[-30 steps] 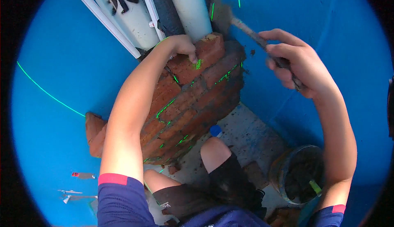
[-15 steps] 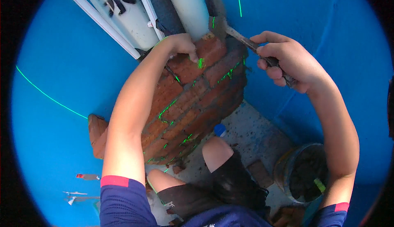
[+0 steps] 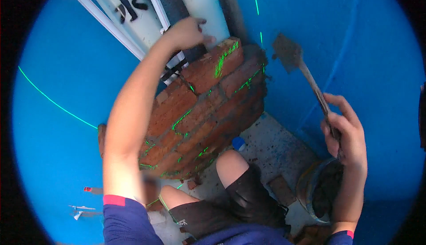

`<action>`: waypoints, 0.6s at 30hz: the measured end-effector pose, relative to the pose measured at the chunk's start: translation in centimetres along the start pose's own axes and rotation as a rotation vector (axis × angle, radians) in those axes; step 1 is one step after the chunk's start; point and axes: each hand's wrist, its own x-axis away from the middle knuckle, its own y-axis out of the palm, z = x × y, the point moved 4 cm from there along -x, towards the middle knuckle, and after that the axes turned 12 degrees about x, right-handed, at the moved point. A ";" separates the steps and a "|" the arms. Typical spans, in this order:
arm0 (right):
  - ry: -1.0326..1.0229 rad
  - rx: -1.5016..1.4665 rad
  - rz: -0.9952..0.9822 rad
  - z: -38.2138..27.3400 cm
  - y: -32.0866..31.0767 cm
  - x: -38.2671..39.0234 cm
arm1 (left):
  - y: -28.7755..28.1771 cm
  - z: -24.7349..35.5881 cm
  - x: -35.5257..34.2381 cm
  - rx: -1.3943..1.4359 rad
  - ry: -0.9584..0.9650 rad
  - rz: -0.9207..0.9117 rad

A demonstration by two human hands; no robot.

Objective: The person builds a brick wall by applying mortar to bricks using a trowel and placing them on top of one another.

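My right hand (image 3: 346, 132) is closed round the handle of a trowel (image 3: 288, 52), held up over the blue wall to the right of a low red-brick wall (image 3: 199, 121). Grey mortar coats the trowel's blade. My left hand (image 3: 186, 33) is raised just above the top course, its thumb and a finger apart, with nothing seen in it; it is slightly blurred. Below it, the end brick (image 3: 215, 65) of the top course catches a bright green laser line. Dark mortar shows in the joints between the bricks.
White pipes (image 3: 108, 21) and pale cylinders (image 3: 204, 5) stand behind the brickwork. A bucket of dark mortar (image 3: 326, 189) is at my lower right, near a loose brick (image 3: 282, 189). A blue-and-white cap (image 3: 238, 143) lies on the grey floor. My bare knees are close to the wall.
My left hand has lifted off the top brick, up and to the left. My right hand has drawn the trowel away from the brick's end, to the right and down.
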 end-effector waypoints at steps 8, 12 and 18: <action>0.135 -0.121 -0.031 3.9 0.7 1.1 | -3.8 3.6 2.2 -0.101 0.153 0.012; 0.099 -0.082 -0.102 2.6 2.6 0.2 | 0.6 0.3 1.4 -0.208 0.007 -0.115; 0.012 -0.019 -0.129 0.3 5.2 -1.8 | 4.6 -2.8 1.4 -0.101 -0.221 -0.186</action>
